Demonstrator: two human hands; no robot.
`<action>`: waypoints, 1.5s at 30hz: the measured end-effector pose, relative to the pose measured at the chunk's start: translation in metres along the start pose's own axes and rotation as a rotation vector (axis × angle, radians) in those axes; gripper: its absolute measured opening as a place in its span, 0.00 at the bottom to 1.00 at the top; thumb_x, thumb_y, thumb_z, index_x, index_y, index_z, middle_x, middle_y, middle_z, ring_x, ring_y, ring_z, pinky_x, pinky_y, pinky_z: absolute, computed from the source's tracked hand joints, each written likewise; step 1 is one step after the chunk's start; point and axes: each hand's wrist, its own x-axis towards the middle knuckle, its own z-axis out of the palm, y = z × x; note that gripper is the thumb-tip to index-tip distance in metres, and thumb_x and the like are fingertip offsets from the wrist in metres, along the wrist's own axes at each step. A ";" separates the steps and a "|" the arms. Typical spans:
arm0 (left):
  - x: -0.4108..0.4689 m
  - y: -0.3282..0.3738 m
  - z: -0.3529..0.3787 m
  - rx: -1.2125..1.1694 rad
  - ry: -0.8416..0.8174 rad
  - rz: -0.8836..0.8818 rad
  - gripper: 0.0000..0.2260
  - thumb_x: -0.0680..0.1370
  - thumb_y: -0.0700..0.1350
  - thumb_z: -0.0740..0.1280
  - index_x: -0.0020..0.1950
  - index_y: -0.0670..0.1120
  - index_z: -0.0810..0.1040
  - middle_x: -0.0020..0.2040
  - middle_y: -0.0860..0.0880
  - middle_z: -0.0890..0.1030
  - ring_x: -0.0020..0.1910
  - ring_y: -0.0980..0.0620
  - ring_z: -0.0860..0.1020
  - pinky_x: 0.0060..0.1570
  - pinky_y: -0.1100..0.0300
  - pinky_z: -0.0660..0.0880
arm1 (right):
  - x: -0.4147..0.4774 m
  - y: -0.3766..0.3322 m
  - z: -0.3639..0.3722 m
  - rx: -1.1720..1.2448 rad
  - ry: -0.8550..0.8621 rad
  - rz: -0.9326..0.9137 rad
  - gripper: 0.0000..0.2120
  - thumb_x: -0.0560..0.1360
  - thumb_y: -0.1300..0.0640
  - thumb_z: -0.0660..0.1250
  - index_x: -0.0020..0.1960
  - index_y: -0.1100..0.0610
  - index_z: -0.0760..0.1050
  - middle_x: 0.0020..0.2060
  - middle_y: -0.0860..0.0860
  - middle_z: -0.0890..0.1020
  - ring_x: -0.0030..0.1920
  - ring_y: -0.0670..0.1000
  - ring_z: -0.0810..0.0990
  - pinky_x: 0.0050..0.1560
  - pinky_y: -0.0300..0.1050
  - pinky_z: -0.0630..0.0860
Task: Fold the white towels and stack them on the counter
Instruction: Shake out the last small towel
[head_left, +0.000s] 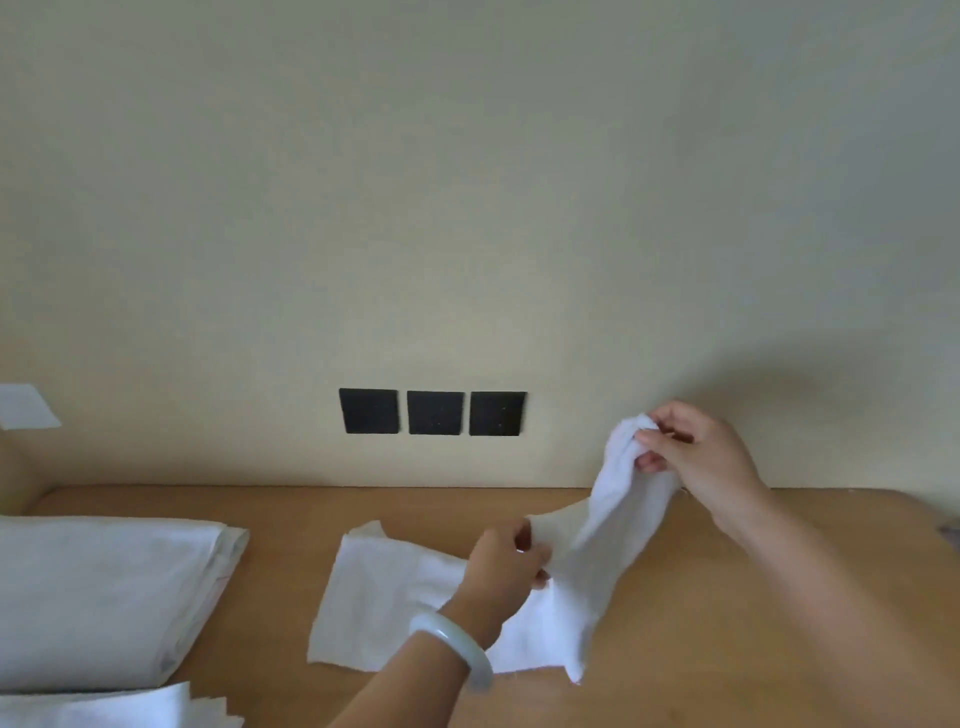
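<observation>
We see the right hand (696, 457) raised above the back of the wooden counter (753, 623), its fingers pinching the bunched top end of a white towel (623, 499). From there the towel hangs down and forward, and the left hand (506, 564) grips it lower along its left edge, fingers curled round the fabric. The towel's bottom end touches the counter near the front.

Behind the left hand a flat white cloth (374, 592) lies spread on the counter. The left hand and forearm cover its right part, so we cannot tell whether it is a separate piece or joins the held towel. A pale bangle (457, 644) sits on the left wrist.

Well apart on the left lies a large folded white pile (104, 592), its folded edges facing right. Just in front of it, at the bottom edge, we see another white cloth (130, 709), partly cut off.

On the beige wall (467, 208) behind the counter, three black squares (434, 413) sit in a row, and a white plate (26, 405) is at the far left.
</observation>
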 end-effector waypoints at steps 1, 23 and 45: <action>0.002 0.004 0.005 0.067 -0.017 -0.026 0.04 0.79 0.41 0.65 0.51 0.43 0.78 0.42 0.48 0.81 0.38 0.53 0.80 0.50 0.57 0.81 | 0.003 -0.005 -0.014 0.006 -0.039 -0.032 0.06 0.75 0.68 0.66 0.42 0.60 0.77 0.34 0.54 0.82 0.33 0.49 0.81 0.38 0.37 0.78; 0.044 0.121 0.110 0.467 0.106 0.367 0.12 0.75 0.34 0.62 0.42 0.49 0.81 0.36 0.54 0.78 0.37 0.55 0.73 0.34 0.70 0.66 | 0.024 0.069 -0.182 -0.517 -0.276 -0.137 0.20 0.69 0.71 0.68 0.41 0.44 0.82 0.37 0.44 0.82 0.39 0.50 0.81 0.43 0.39 0.75; 0.030 0.021 0.064 0.648 0.096 -0.006 0.09 0.77 0.52 0.69 0.39 0.52 0.74 0.38 0.53 0.78 0.38 0.54 0.75 0.36 0.65 0.67 | 0.051 -0.029 -0.221 0.294 0.058 -0.444 0.11 0.79 0.68 0.59 0.44 0.57 0.75 0.34 0.50 0.81 0.33 0.50 0.82 0.42 0.41 0.81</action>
